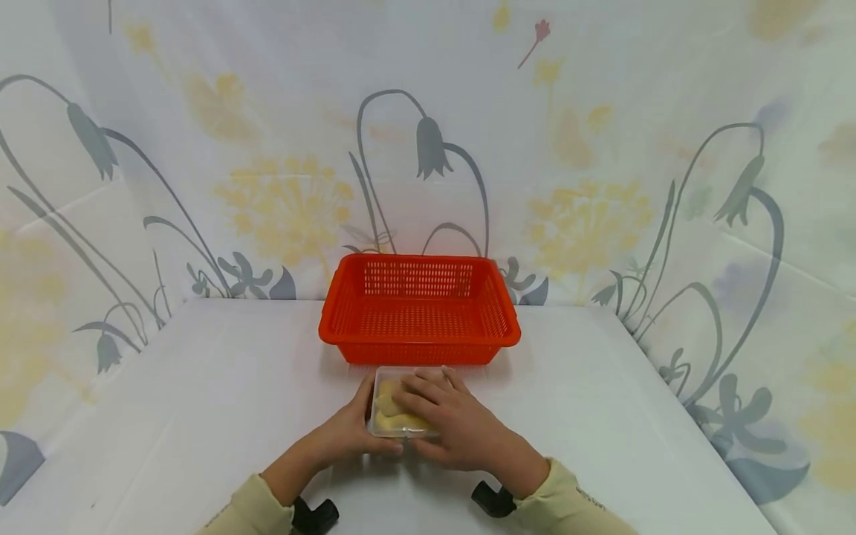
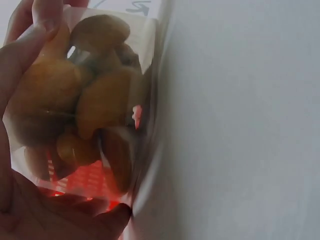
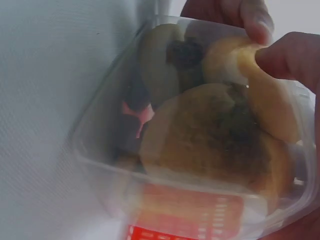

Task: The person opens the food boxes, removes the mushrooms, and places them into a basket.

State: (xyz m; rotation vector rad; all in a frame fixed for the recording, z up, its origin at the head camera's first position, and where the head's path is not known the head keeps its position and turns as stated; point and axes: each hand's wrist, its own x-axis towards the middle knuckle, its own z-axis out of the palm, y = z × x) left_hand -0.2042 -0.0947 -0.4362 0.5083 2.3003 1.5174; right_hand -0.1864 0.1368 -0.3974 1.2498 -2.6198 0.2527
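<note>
A clear plastic box stands on the white table just in front of the red basket. Rounded yellow-brown pieces fill it, some with darker patches in the right wrist view; their kind does not show. My left hand grips the box's left side, fingers along the far part of that wall and thumb at the near side. Across the top lies my right hand, fingers spread over the pieces and thumb at the near wall, holding the right part of the box. Its palm hides the box's right side.
A red perforated plastic basket stands behind the box, close to the back wall. White cloth covers the table, and flower-printed curtains close off the back and both sides. Black wrist mounts sit under both forearms.
</note>
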